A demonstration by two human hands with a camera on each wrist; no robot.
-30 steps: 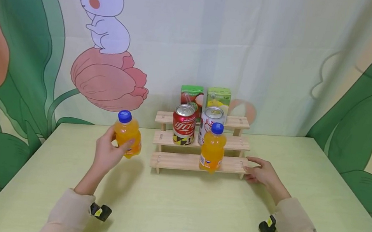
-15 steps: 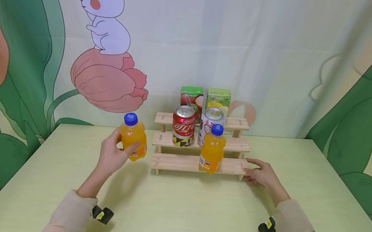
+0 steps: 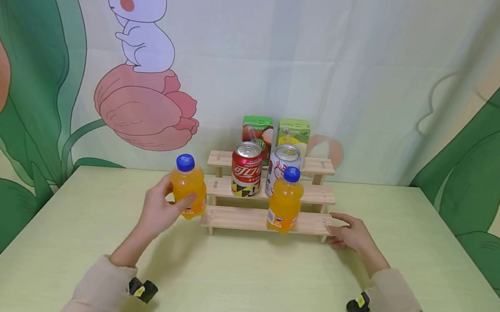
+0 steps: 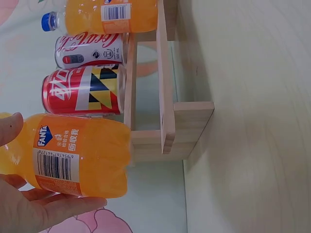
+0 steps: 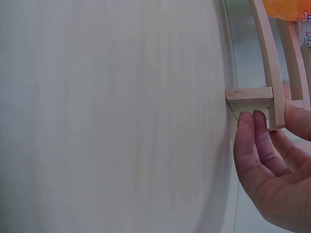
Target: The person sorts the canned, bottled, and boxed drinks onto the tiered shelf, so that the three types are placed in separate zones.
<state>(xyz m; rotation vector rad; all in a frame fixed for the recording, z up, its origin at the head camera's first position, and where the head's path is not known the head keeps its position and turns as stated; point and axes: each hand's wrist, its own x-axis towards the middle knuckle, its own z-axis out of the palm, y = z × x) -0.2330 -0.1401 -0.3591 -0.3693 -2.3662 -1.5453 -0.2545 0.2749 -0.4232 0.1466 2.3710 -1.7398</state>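
Note:
My left hand (image 3: 162,210) grips an orange soda bottle (image 3: 189,190) with a blue cap, held upright in the air just left of the three-step wooden shelf (image 3: 232,218). In the left wrist view its Fanta label shows, thumb on one side and fingers on the other. At the shelf's other end, my right hand (image 3: 353,235) pinches the edge of the lowest step, thumb above and fingers curled below, as the right wrist view shows. A second orange soda bottle (image 3: 285,205) stands on the right part of that lowest step.
A red cola can (image 3: 246,169) and a white cola can (image 3: 276,175) stand on the middle step. Behind them, two green drink cartons (image 3: 257,128) are on the top step. The pale table (image 3: 251,288) meets a printed curtain (image 3: 391,90) at the back.
My left hand has carried its soda bottle rightward, closer to the shelf's left end. The right hand keeps its hold on the shelf, which has stayed in place.

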